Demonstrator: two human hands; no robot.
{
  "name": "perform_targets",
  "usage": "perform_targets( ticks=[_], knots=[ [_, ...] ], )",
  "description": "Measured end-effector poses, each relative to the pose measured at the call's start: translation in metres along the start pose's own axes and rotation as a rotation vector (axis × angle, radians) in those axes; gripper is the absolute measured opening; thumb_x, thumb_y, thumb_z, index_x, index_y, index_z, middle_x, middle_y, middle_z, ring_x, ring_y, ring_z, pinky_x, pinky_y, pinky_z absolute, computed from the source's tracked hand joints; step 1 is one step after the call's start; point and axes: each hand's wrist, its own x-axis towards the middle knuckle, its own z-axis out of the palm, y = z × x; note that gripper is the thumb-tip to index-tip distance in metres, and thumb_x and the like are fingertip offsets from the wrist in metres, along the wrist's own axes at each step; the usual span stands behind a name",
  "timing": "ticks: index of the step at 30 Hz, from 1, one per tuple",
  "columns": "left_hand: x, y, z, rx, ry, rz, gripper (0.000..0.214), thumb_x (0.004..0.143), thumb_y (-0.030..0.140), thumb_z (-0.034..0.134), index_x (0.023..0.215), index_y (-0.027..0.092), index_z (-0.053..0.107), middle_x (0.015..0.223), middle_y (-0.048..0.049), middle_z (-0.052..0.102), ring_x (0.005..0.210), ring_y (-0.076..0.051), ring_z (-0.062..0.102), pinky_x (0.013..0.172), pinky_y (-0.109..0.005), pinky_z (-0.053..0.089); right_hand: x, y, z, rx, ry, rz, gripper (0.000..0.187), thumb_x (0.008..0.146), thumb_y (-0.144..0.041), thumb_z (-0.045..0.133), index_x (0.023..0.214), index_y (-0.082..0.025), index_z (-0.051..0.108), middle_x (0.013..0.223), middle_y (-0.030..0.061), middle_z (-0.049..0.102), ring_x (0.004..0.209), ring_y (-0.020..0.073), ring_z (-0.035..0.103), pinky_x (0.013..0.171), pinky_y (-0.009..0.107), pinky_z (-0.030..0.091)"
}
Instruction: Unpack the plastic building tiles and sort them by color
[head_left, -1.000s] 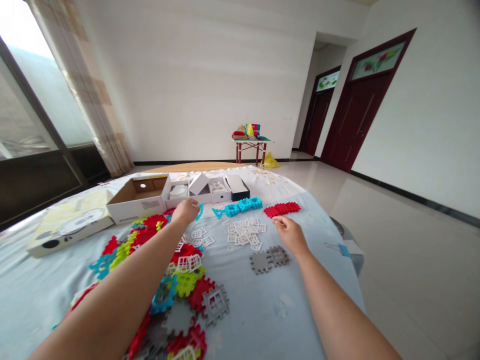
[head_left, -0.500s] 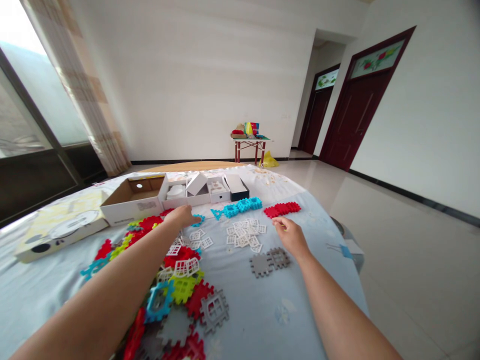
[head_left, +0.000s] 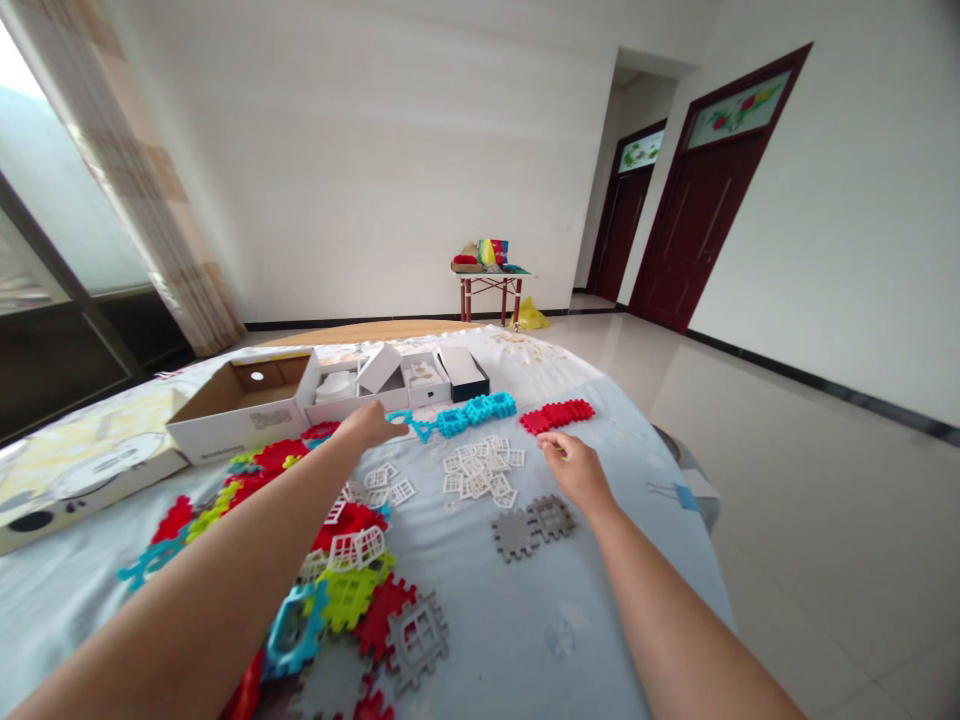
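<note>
My left hand (head_left: 369, 425) is closed on a small blue interlocking plastic piece (head_left: 399, 416), holding it at the left end of a row of blue pieces (head_left: 480, 412). Whether that piece rests on the cloth is hard to tell. My right hand (head_left: 574, 468) has curled fingers with nothing visible in them, just in front of a row of red pieces (head_left: 559, 416). Between the hands lies a heap of white window-grid pieces (head_left: 484, 468). Two grey notched squares (head_left: 514, 535) lie side by side nearer me.
A mixed pile of red, green, blue and grey pieces (head_left: 349, 595) spreads under my left forearm. Along the back stand an open carton (head_left: 251, 425) and small white boxes (head_left: 427, 375). A yellow-and-white box lid (head_left: 97, 470) lies left. The cloth-covered table (head_left: 592, 610) curves off at right.
My left hand has carried the blue piece away from the mixed pile to the left end of the blue row. My right hand stays near the red row. The view has shifted slightly.
</note>
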Motion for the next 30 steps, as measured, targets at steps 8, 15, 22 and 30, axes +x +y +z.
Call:
perform_targets(
  ticks=[8,15,22,30],
  knots=[
    [-0.004,0.084,0.011,-0.098,0.095,0.036,0.072,0.064,0.063,0.052,0.116,0.013,0.047,0.115,-0.0192,0.058,0.106,-0.031,0.054,0.079,-0.035,0.043,0.000,-0.002,-0.002,0.003,-0.007,0.022,0.027,0.080,-0.027,0.044,0.095,-0.019,0.066,0.090,0.0069,0.068,0.085,0.0190,0.061,0.080,0.031,0.047],
    [0.001,0.098,0.015,-0.110,0.095,0.020,0.077,0.063,0.070,0.048,0.113,0.012,0.048,0.112,-0.0213,0.059,0.102,-0.034,0.055,0.077,-0.040,0.044,0.001,-0.003,-0.005,0.014,0.002,0.011,0.026,0.080,-0.026,0.044,0.095,-0.020,0.066,0.090,0.0061,0.068,0.084,0.0182,0.061,0.079,0.030,0.047],
    [-0.015,0.038,-0.021,-0.020,0.009,0.166,0.050,0.075,0.058,0.041,0.092,0.018,0.064,0.097,-0.0113,0.066,0.091,-0.024,0.060,0.074,-0.031,0.044,-0.001,-0.003,-0.003,0.011,-0.010,0.004,0.026,0.080,-0.026,0.044,0.095,-0.019,0.066,0.091,0.0063,0.068,0.085,0.0191,0.061,0.080,0.032,0.046],
    [-0.077,0.007,-0.007,0.118,-0.163,0.319,0.038,0.067,0.048,0.056,0.090,0.020,0.067,0.093,-0.0071,0.068,0.084,-0.023,0.061,0.073,-0.030,0.043,-0.004,-0.004,0.003,-0.007,-0.028,-0.030,0.026,0.080,-0.026,0.045,0.093,-0.019,0.066,0.089,0.0070,0.068,0.083,0.0189,0.062,0.078,0.031,0.047]
  ],
)
